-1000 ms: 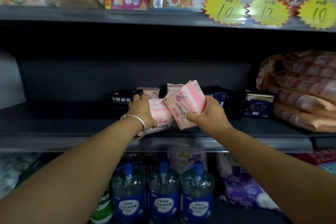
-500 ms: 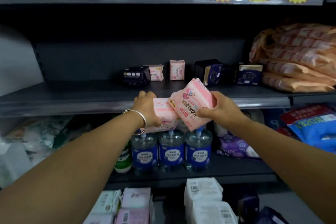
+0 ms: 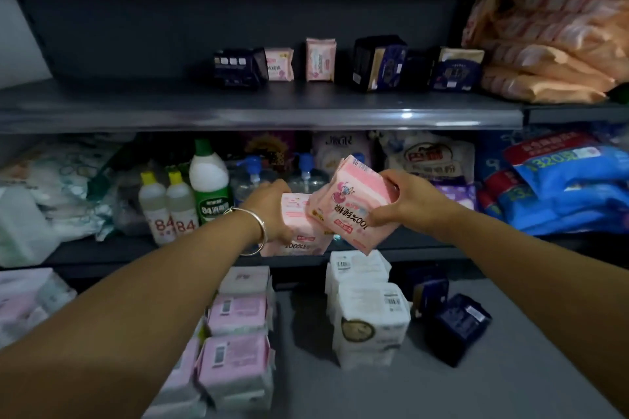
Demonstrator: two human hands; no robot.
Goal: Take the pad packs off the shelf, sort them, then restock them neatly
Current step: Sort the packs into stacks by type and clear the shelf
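My right hand [image 3: 406, 202] grips a pink pad pack [image 3: 350, 204], tilted, in front of the lower shelf. Beside it my left hand [image 3: 269, 209], with a silver bangle on the wrist, holds another pink pad pack [image 3: 297, 231], partly overlapped by the first. On the grey shelf [image 3: 258, 112] above stand two small pink packs [image 3: 299, 63] between dark navy packs [image 3: 377, 63]. On the floor below lie a row of pale pink packs [image 3: 236, 333], a stack of white packs [image 3: 369, 313] and navy packs [image 3: 454, 325].
Orange bagged goods [image 3: 551, 37] pile up at the shelf's right end. The lower shelf carries bottles marked 84 [image 3: 168, 207], pump bottles [image 3: 252, 177], blue bags [image 3: 561, 187] and white bags [image 3: 58, 187] at the left. Grey floor [image 3: 493, 384] shows at lower right.
Both hands have come down and away from the middle shelf, each still holding its pink pack. The view has tilted down, so the floor stacks show fully and the top shelf is out of frame.
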